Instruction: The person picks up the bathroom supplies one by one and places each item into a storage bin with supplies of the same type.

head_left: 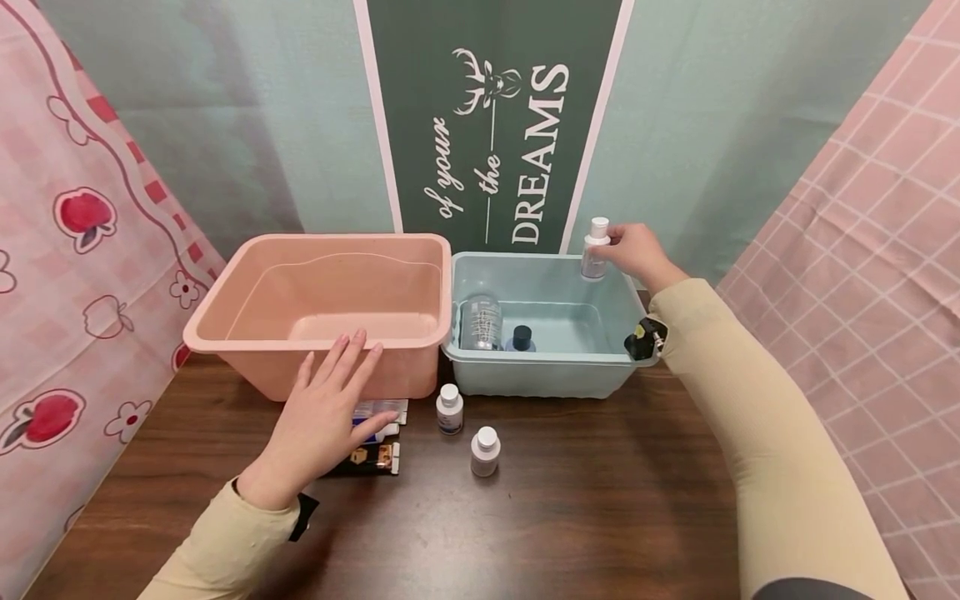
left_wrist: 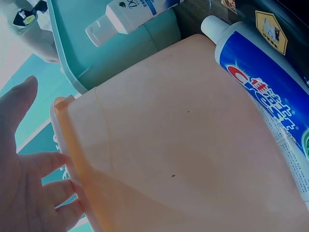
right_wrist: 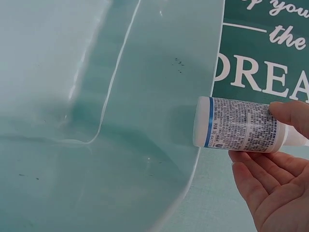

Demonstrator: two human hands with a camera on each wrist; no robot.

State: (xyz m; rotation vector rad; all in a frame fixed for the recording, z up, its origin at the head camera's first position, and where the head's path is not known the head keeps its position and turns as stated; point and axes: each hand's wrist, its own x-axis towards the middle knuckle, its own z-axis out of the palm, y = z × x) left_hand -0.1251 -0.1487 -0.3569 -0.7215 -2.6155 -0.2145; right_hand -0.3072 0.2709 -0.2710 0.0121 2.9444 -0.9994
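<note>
Near the back right corner of the blue bin [head_left: 540, 367], my right hand [head_left: 637, 252] pinches a small white bottle [head_left: 593, 258] upright over the rim. The right wrist view shows dense printing and a blue band on that bottle [right_wrist: 241, 124]. Inside the bin are a clear bottle [head_left: 482, 323] and a dark-capped bottle [head_left: 522, 338]. My left hand [head_left: 318, 425] has its fingers spread at the front rim of the pink bin [head_left: 375, 371]. Beneath it lie a blue-and-white toothpaste tube [left_wrist: 265, 87] and a black tube or box [head_left: 375, 458], partly hidden.
Two white-capped bottles stand on the wooden table [head_left: 585, 500]: one bottle [head_left: 450, 410] close to the bins, another bottle [head_left: 485, 452] nearer me. Both bins sit side by side against a green curtain [head_left: 300, 125]. Pink patterned cloth [head_left: 862, 250] hangs on either side.
</note>
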